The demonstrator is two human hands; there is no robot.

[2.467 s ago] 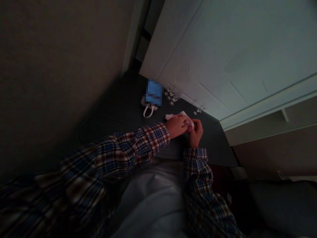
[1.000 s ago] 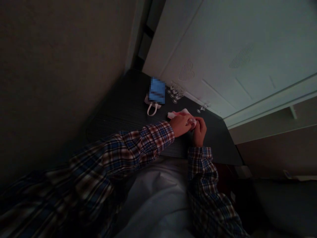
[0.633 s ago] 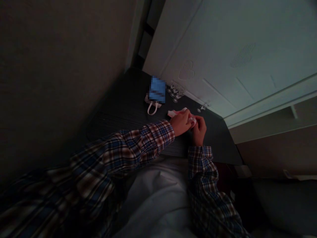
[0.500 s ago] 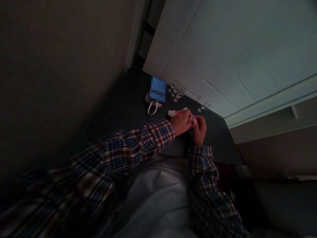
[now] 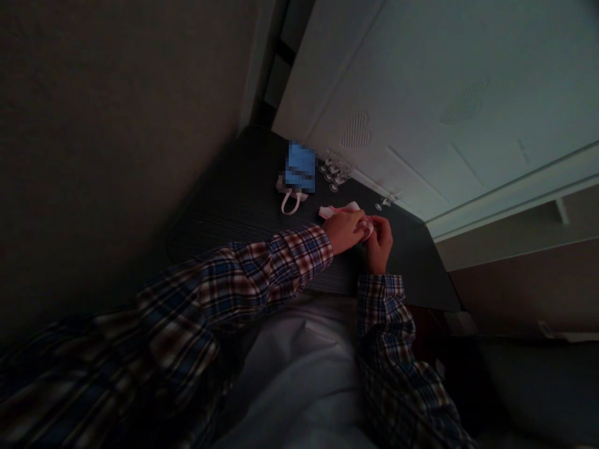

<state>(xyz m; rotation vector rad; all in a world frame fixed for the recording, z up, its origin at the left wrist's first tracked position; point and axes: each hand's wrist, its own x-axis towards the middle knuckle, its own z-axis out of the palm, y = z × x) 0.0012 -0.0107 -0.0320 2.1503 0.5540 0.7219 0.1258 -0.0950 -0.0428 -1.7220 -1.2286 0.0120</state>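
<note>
In the head view my left hand [image 5: 344, 231] is closed on a pink and white cloth [image 5: 328, 212], whose loose end sticks out beyond its fingers. My right hand [image 5: 379, 242] pinches the bunched right end of the same cloth, with its fingertips close to the left ones. Something pale and shiny shows between the two hands, too small and dark to name. Several clear stemmed glasses [image 5: 336, 169] stand just beyond the hands, against a white panel. Further right is a smaller group of clear glassware [image 5: 387, 201].
A dark wood-grain table [image 5: 224, 212] lies under the hands. On it rests a pale object with a loop handle [image 5: 291, 203], mostly covered by a blurred blue patch [image 5: 301, 167]. The white panel with raised hearts [image 5: 357, 130] borders the far side; a wall [image 5: 140, 125] rises at left.
The view has shifted slightly. Both hands stay on the cloth, and the bunched part between them has turned a little, showing more of a pale, shiny surface.
</note>
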